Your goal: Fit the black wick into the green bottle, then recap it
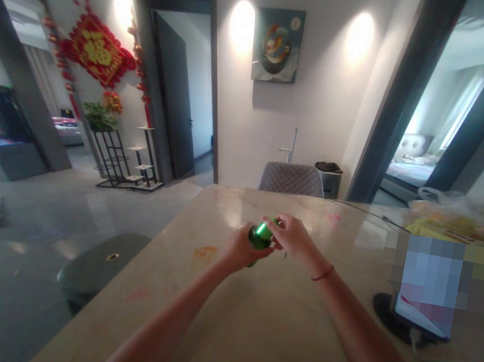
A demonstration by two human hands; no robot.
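Over the far half of the table, my left hand (237, 247) is wrapped round a shiny dark green rounded container (260, 240). A small bit of green also shows below that hand. My right hand (292, 233), with a thin red cord on its wrist, comes from the right and closes its fingers on the bright green upper part (266, 229) of the container. Whether this upper part is a separate piece, such as a lid, I cannot tell. The fingers hide much of the container, and both hands are close together.
The pale stone-patterned table (278, 349) stretches ahead. At the right are a tablet-like screen (424, 316) on a dark round stand, a white cable and plastic bags (465, 217). A quilted chair (293, 179) stands at the far edge, and a green stool (101, 262) at the left.
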